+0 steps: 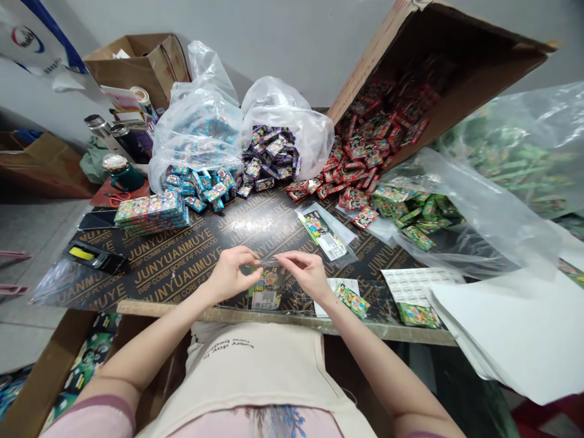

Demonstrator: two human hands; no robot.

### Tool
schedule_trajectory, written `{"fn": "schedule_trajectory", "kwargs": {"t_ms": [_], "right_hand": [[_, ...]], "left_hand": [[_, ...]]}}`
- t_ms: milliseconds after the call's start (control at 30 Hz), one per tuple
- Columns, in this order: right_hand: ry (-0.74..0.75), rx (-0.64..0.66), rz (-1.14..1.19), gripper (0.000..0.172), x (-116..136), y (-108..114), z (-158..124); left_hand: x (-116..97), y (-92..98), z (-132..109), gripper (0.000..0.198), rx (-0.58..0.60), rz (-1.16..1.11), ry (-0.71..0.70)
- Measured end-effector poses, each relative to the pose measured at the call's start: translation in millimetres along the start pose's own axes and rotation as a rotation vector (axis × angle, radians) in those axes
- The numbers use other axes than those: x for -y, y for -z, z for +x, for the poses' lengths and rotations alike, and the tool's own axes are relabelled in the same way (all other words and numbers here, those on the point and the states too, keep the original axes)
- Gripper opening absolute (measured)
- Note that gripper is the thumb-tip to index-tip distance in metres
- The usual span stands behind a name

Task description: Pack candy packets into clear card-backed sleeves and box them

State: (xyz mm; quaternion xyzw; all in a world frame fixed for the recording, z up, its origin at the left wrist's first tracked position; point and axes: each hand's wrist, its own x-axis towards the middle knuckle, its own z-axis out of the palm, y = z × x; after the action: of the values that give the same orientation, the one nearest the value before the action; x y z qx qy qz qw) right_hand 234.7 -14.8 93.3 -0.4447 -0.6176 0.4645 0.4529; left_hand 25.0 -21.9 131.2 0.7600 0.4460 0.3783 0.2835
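Note:
My left hand (235,272) and my right hand (303,274) face each other over the dark printed board, each with thumb and fingers drawn toward the top edge of a clear packet (266,292). The packet has a dark and green print and a white label. My right hand pinches its upper edge; my left thumb and fingertips are a little apart at the other end. Beyond my right hand lies another printed packet (322,233) in clear film. Nearer the table edge, a green packet (352,300) rests on white paper.
Blue (201,185), purple (272,152), red (360,152) and green (417,213) small packs lie in heaps, some spilling from bags and a carton (347,91). Stacked boxes (152,213) and a black tool (95,257) are at left, white sheets (502,322) at right.

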Motion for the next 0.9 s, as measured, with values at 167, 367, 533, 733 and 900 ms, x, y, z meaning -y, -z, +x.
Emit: {"fn": "schedule_trajectory", "kwargs": {"t_ms": [167,367,533,733,900], "right_hand": [[0.310,-0.042,-0.163,0.021,-15.1,-2.7,-17.1],[0.245,0.040,-0.069,0.030,-22.9,-25.1,35.8],[0.215,0.066,-0.255,0.057,-61.3,-91.0,132.2],[-0.033,-0.052,-0.427,0.044,-89.1,-170.2,205.5],[-0.045,-0.086,-0.420,0.028,-82.1,-159.4,188.0]], "left_hand": [[9.1,-8.1,-7.6,0.015,0.002,0.145,-0.209],[34.5,-0.2,-2.5,0.011,-0.228,-0.068,0.000],[92.5,29.7,-45.5,0.026,-0.791,-0.127,0.490],[135.3,38.9,-101.4,0.031,-0.692,0.212,0.648],[130.0,35.5,-66.4,0.038,-0.716,-0.284,0.653]]}}
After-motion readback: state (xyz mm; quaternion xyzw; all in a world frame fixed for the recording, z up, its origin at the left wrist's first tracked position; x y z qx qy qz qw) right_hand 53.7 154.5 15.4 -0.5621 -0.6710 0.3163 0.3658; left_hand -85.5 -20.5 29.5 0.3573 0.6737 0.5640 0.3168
